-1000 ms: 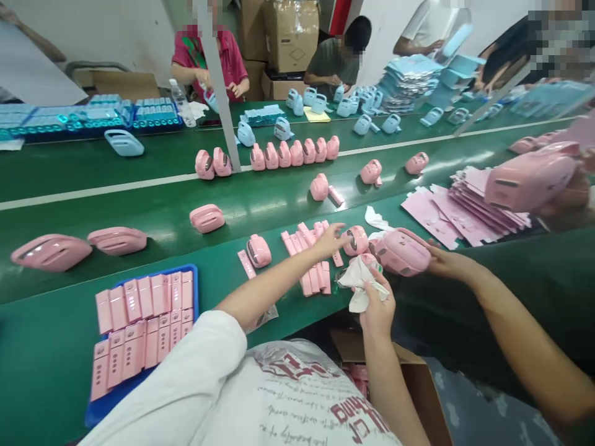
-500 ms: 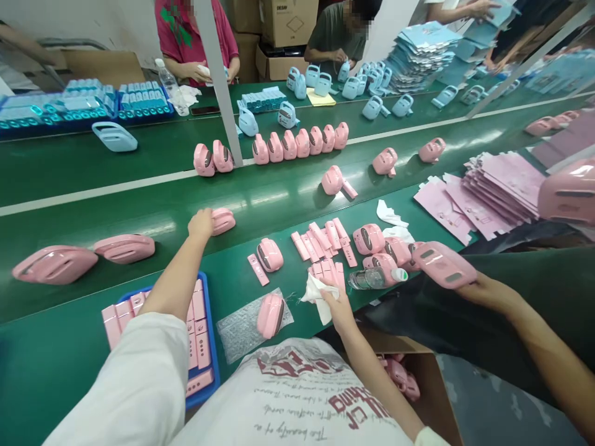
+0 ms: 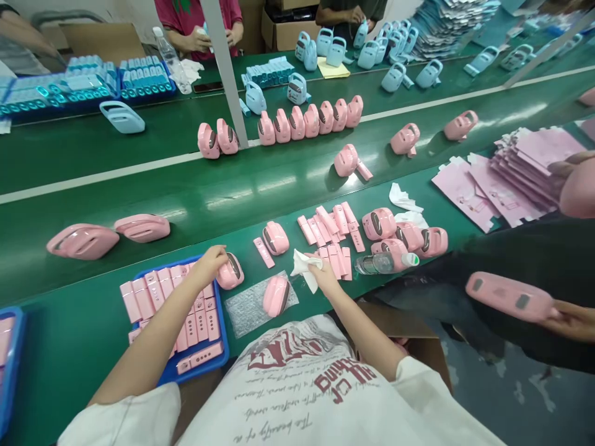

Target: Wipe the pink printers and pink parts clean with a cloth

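Observation:
My left hand (image 3: 212,266) is closed on a glossy pink handled device (image 3: 231,271) with a dark oval panel, over the right edge of a blue tray (image 3: 224,331). Pinched in my right hand (image 3: 326,277) is a crumpled white cloth (image 3: 304,267), beside pink bar-shaped pieces (image 3: 338,260). Between my hands another pink device (image 3: 276,296) lies on a clear bubble-wrap bag (image 3: 242,313). Just behind it, a third device (image 3: 276,238) stands with a pink bar (image 3: 264,252) at its left. The tray holds rows of similar bars (image 3: 155,291).
A clear bottle (image 3: 374,264) lies against several pink devices (image 3: 379,223). Pink devices stand along the green conveyor (image 3: 195,204). Flat pink packaging (image 3: 525,164) is stacked at right, near a co-worker's hand (image 3: 574,321) holding a pink device (image 3: 509,296). Across the belt, people handle blue devices.
My left hand has brought the pink device from the belt back toward me, to the tray's edge. My right hand still holds the cloth. The co-worker's device has moved right and lower.

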`<state>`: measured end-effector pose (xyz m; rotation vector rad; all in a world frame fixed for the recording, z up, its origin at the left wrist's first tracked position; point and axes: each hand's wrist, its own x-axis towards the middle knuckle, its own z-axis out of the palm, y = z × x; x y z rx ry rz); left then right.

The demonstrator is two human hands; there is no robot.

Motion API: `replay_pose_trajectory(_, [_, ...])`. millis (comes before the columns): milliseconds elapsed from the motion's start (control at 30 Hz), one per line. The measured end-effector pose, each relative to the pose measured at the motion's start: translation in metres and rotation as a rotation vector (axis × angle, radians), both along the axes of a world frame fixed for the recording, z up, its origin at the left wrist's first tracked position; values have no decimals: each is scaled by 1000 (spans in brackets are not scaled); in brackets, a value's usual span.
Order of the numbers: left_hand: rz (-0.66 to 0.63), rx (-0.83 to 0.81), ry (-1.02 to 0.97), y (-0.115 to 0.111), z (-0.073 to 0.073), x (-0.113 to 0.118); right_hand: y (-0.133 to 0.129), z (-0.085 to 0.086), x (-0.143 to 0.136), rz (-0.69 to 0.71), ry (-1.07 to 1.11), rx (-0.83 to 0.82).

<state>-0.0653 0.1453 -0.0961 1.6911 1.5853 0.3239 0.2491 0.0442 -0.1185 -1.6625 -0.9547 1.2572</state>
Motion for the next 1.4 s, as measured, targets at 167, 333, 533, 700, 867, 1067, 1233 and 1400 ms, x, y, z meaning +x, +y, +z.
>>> replay_pose_trajectory(167, [-55, 8, 45, -20, -2, -8, 50, 15, -23, 186, -295, 74])
replay_pose_trajectory(333, [-138, 118, 91, -24, 7, -11, 94, 19, -51, 415, -637, -31])
replay_pose_trajectory(533, [178, 96, 390, -63, 9, 21, 111, 32, -47, 493, -757, -49])
replay_pose_trajectory(700, [189, 12, 290, -65, 2, 28, 116, 40, -71, 567, -750, 44])
replay_pose_trajectory(867, [156, 59, 316, -60, -9, 10, 116, 28, -117, 679, -687, 67])
replay_pose_trajectory(1067, [230, 349, 358, -84, -14, 14, 111, 10, -134, 728, -586, 44])
replay_pose_trajectory(1233, [-13, 440, 68, -128, -21, 55, 102, 4, -104, 674, -401, 76])
replay_pose_trajectory(1400, [-70, 93, -141, -155, -43, 94, 70, -7, -44, 405, -229, 152])
